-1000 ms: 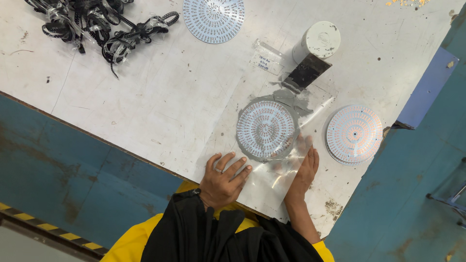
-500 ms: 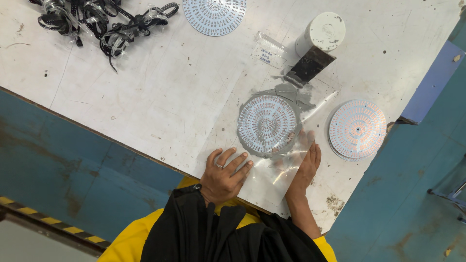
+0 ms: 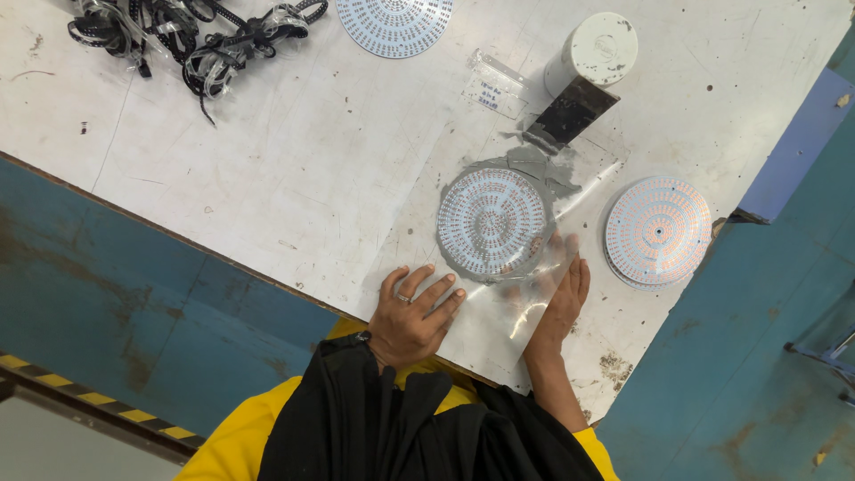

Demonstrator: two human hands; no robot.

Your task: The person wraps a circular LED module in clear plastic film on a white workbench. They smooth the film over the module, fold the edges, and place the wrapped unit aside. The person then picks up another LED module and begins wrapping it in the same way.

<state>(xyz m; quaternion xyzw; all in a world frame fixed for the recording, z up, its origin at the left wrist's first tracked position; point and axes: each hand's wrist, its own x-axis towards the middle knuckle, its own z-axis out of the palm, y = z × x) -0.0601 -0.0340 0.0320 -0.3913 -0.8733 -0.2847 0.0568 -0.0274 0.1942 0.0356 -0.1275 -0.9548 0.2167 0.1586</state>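
A round white LED circuit board (image 3: 492, 223) lies on the white table (image 3: 267, 178) inside a clear plastic bag (image 3: 499, 312). My left hand (image 3: 411, 313) rests flat on the bag's near left part, fingers spread, a ring on one finger. My right hand (image 3: 557, 307) lies flat at the bag's right side. Its fingertips look hazy through the film and reach just short of the board's lower right rim. Neither hand grips anything.
A second round board (image 3: 657, 232) lies to the right near the table edge, and a third (image 3: 396, 20) at the top. A white cylinder (image 3: 595, 52) stands behind the bag. Black strips in plastic (image 3: 191, 40) are heaped at the top left. A blue panel (image 3: 797, 147) borders the right side.
The hands stay flat on the bag. My right hand's fingers have crept slightly toward the board; the view has shifted a little.
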